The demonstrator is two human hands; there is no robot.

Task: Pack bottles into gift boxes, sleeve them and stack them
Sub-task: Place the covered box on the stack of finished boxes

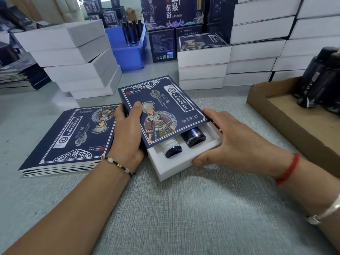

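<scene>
On the grey worktop [165,208] a white gift box [176,162] lies partly inside a dark blue printed sleeve [161,109]. The sleeve covers the far part of the box; the near end sticks out, showing two dark blue bottles [184,142] lying side by side in white foam.

The left hand [127,131] holds the sleeve's left edge, thumb laid on the printed top face and fingers curled round the side, so its grip is closed on the sleeve. The right hand [233,142] holds the box at its right side: the thumb presses the near right corner of the white tray and the fingers wrap along the right edge up to the sleeve's mouth, a grip closed on the box. The box thus sits between the two hands.

Just left of the left hand lies a stack of flat sleeves [71,140], its edge under that hand. Behind stand stacks of white boxes [79,57], more to the right [257,43]. A cardboard tray [294,122] at the right holds wrapped dark bottles [320,80].
</scene>
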